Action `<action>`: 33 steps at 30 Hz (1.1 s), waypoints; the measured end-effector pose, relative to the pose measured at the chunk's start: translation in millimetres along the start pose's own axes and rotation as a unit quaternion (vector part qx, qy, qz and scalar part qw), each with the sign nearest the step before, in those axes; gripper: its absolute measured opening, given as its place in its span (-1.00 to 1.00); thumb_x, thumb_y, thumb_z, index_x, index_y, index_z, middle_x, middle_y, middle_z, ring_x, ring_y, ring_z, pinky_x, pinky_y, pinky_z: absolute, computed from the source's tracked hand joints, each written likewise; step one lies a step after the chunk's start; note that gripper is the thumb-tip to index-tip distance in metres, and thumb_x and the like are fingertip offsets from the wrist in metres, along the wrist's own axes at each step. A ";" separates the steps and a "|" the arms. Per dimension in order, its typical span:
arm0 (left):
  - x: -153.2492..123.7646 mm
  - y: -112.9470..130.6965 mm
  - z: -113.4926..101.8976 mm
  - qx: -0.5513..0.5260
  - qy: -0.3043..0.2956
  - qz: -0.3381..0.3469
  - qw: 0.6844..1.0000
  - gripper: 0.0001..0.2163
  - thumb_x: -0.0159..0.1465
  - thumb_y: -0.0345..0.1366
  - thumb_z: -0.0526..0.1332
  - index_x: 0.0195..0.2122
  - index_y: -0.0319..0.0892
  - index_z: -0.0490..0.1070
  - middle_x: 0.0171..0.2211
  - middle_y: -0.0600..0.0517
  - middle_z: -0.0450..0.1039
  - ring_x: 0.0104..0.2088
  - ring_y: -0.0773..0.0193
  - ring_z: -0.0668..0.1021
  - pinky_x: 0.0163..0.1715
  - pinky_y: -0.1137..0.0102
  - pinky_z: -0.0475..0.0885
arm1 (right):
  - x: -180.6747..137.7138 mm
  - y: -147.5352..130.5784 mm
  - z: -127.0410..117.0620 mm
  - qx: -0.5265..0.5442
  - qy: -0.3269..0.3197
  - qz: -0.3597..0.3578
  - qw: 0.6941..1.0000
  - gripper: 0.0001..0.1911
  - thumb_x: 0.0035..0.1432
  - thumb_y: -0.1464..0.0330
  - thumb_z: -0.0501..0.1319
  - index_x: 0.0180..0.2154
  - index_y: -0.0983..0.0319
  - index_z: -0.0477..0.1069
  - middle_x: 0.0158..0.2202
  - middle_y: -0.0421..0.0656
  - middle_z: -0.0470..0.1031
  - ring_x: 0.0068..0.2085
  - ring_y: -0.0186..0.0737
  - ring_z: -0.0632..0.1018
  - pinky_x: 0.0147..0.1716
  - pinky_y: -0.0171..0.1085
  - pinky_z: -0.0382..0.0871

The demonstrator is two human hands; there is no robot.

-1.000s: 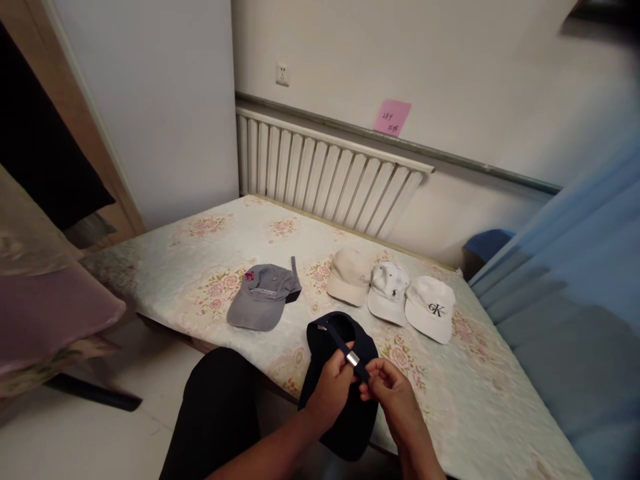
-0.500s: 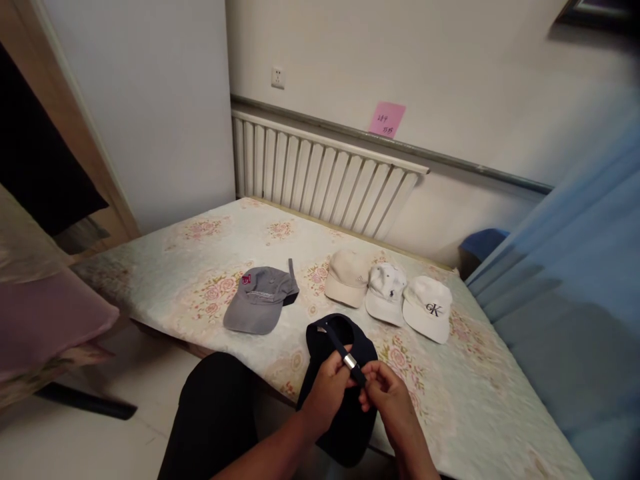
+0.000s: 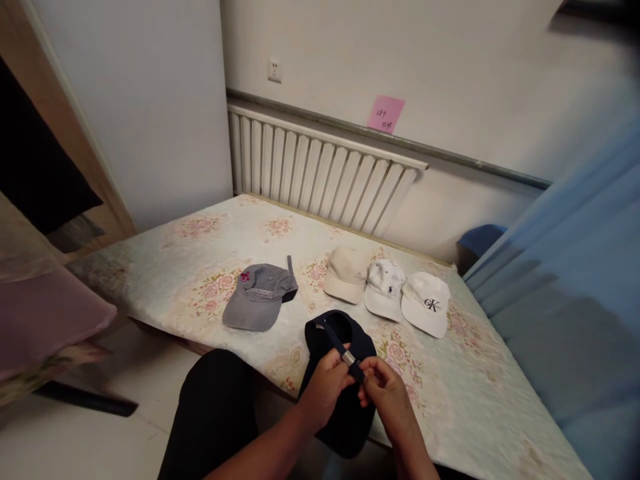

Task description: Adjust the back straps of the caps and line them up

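Note:
A dark navy baseball cap (image 3: 345,427) lies at the front edge of the bed, its back opening and strap facing up. My left hand (image 3: 327,383) is closed on the cap's strap beside the silver buckle (image 3: 349,358). Thumb and fingers of my right hand (image 3: 383,387) pinch the strap's end below the buckle. To the left rests a grey cap (image 3: 257,300) with a red emblem and its strap sticking up. Beyond my hands stand a beige cap (image 3: 344,273), a white cap with a small dark logo (image 3: 385,287) and a white cap with black letters (image 3: 426,303).
The flower-patterned bed cover (image 3: 240,227) spreads under the caps. A white radiator (image 3: 320,167) runs along the wall behind it. A blue curtain (image 3: 560,280) hangs at the right. My knee in black (image 3: 215,407) is at the bed's near edge.
My camera view has shifted slightly. Both hands stay on the navy cap's strap and buckle, with only small finger movement. The other caps have not moved.

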State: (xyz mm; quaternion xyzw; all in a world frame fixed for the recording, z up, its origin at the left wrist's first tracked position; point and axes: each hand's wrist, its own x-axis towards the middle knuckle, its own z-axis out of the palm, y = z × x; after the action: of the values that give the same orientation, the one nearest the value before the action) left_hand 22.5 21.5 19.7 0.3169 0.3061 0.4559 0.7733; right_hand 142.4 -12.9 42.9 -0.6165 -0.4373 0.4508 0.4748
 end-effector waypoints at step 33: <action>-0.5 11.4 11.7 0.084 0.067 -0.010 0.994 -0.62 0.06 -0.28 0.25 -0.08 -0.25 0.34 -0.42 0.09 0.33 -0.35 0.32 0.44 -0.26 0.38 0.39 | -7.3 -9.2 2.3 -0.021 0.022 0.013 0.999 -0.82 -0.10 0.31 0.14 -0.36 0.20 0.30 -0.71 -0.33 0.34 -0.65 -0.33 0.37 -0.63 -0.35 0.27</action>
State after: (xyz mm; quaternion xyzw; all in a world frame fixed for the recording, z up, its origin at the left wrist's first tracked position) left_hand 25.4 23.0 35.8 0.3462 0.3977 0.4413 0.7261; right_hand 137.6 -18.0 52.6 -0.6415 -0.4281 0.4339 0.4657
